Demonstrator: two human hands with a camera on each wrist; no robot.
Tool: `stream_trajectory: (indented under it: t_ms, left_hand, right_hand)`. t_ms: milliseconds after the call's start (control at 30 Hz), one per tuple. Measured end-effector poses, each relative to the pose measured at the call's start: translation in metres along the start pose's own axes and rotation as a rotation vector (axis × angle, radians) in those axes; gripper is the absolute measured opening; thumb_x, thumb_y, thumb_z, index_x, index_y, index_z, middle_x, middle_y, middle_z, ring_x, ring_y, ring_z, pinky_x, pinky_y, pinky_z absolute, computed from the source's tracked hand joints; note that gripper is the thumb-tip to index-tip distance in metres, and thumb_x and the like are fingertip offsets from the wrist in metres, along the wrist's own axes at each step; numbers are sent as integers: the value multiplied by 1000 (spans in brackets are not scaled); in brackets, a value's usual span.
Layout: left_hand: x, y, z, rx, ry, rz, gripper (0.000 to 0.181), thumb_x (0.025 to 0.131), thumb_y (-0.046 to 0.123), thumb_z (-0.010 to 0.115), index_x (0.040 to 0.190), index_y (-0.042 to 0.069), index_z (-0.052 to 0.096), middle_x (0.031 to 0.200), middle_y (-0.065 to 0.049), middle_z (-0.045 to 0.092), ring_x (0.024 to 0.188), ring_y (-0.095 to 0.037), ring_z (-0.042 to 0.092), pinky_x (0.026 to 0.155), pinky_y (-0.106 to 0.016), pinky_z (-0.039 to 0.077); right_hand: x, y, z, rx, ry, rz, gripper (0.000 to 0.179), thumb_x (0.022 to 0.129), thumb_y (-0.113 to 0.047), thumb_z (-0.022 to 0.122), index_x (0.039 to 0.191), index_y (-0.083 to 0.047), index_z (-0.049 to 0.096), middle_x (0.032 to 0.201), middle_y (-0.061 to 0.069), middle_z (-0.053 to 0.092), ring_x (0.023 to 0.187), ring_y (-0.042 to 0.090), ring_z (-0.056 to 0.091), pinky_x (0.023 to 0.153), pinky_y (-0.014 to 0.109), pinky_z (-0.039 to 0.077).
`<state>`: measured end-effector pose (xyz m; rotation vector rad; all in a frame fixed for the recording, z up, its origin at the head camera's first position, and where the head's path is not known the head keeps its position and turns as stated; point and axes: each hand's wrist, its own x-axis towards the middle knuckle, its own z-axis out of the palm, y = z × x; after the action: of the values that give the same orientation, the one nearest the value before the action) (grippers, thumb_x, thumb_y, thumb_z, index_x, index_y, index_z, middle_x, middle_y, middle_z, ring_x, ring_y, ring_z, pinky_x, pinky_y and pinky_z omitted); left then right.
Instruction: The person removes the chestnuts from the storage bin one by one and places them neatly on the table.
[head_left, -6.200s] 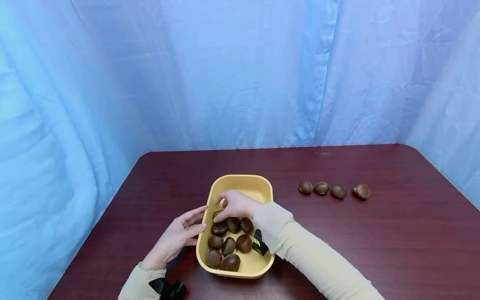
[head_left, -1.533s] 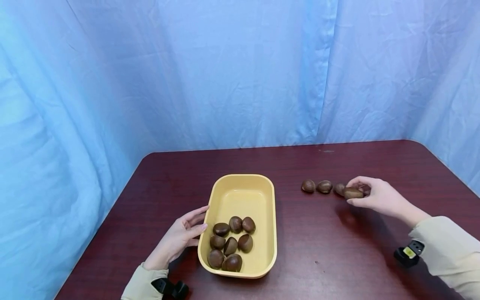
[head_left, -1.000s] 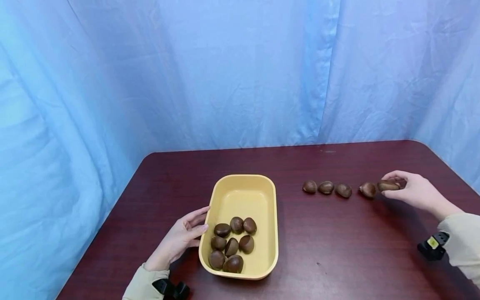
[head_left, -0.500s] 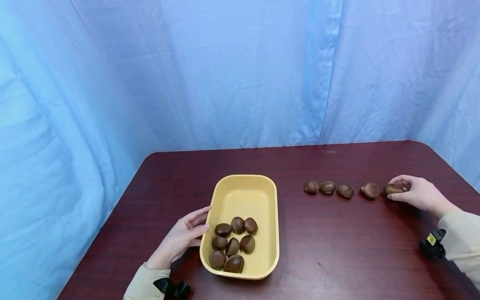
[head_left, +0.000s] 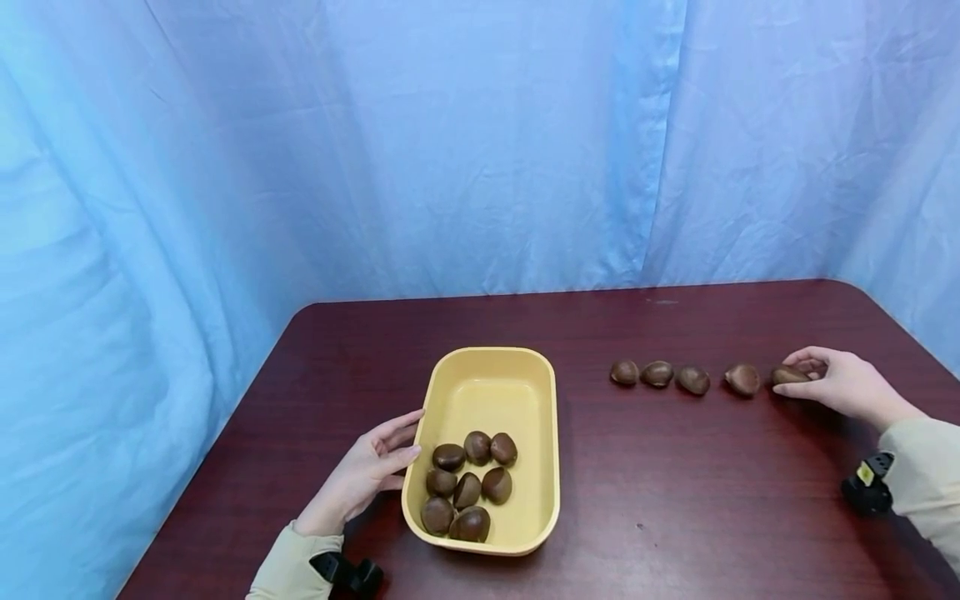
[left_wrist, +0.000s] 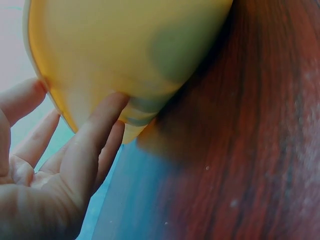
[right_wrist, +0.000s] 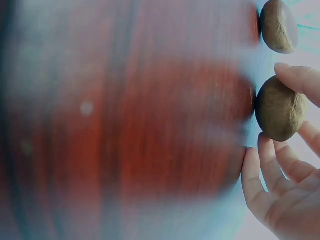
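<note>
At the right end of a row of chestnuts, my right hand point(head_left: 851, 385) pinches a chestnut point(head_left: 789, 376) between thumb and fingers. In the right wrist view that chestnut point(right_wrist: 279, 109) rests on the tabletop, its neighbour point(right_wrist: 278, 26) a short gap away. My left hand point(head_left: 365, 471) touches the left side of a yellow rectangular box point(head_left: 557, 467) with fairly straight fingers. From the left wrist, the fingertips point(left_wrist: 117, 100) lie against the box's outer wall point(left_wrist: 110, 45). Several brown chestnuts point(head_left: 470, 524) lie in the near half of the box.
Left of the held chestnut, several chestnuts point(head_left: 693, 380) form a line on the dark red wooden table point(head_left: 660, 500). A wider gap sets the rightmost of these chestnuts point(head_left: 742, 379) apart. Blue curtains point(head_left: 480, 167) hang around the table's back and sides.
My right hand took a chestnut from the box, carried it right past the row, and lowered it onto the table at the row's right end. My left hand stays at the box.
</note>
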<state>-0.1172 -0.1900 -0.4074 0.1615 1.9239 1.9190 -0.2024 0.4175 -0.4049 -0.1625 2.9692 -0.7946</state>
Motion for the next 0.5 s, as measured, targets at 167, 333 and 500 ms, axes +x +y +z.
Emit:
stream_trajectory:
  t_ms: [167,333,500]
  left_hand:
    - [0,0,0,1,2,1,62,96,11,55,149,3,24,149,-28,28,113,-25,59,79,-41,56]
    - [-1,1,1,4,8,-4,62,96,12,56,149,4,25,149,-27,29,111,-25,61,79,-42,56]
    - [-1,1,1,5,10,-5,63,95,13,56,149,4,25,149,-27,29,111,-25,61,79,-42,56]
  right_hand:
    - [-1,1,-2,1,9,7,58,79,-35,76,113,8,56,109,30,60,75,-17,40,62,22,43]
    - [-1,-1,-5,-3,9,13,61,78,-36,77,114,8,55,110,33,58,76,-16,39,62,22,43]
    - [-2,-5,-11,1,6,13,61,78,-35,77,115,8,55,110,33,58,76,-17,42,62,22,43]
